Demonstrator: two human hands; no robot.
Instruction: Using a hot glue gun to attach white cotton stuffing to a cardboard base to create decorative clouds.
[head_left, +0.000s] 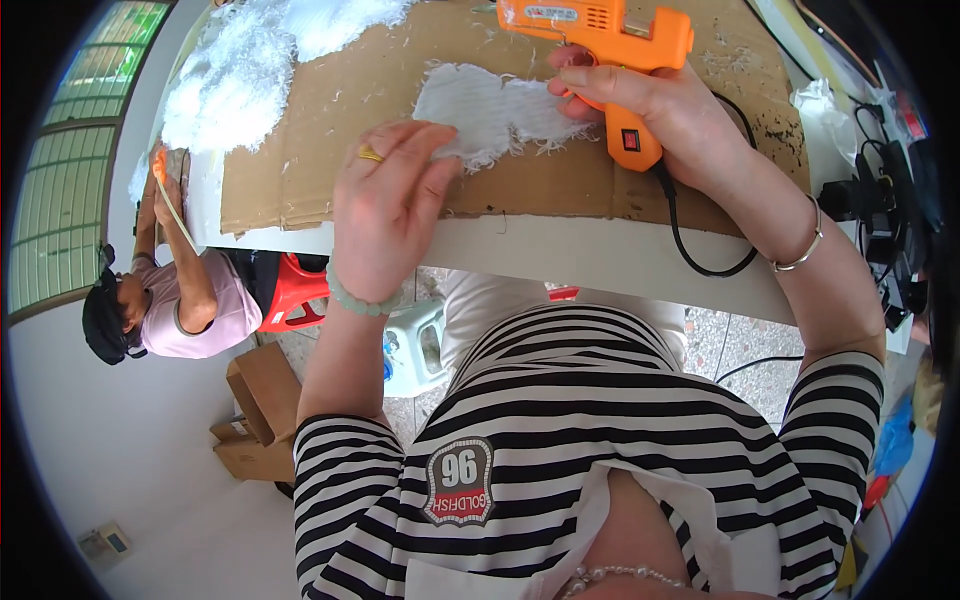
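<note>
An orange glue gun [632, 100] is in my right hand [690, 125], its nozzle side pointing left and its black cord trailing from the handle. My right fingers wrap round the grip, and their tips hang over the right end of a white frayed cloth piece [480, 105]. This piece lies flat on a sheet of brown cardboard [330, 190]. At its lower left edge, my left hand [390, 195] has curled fingers, with thumb and forefinger closing on the cloth's border. The glue gun's front tip is cut off by the picture's top edge.
A heap of white frayed cloth pieces [235, 95] covers the far left of the table. Black cables and adapters [875, 215] crowd the right side. Another person [190, 300] sits at the left, holding something orange. Below are a light-blue stool [415, 350] and cardboard boxes [260, 410].
</note>
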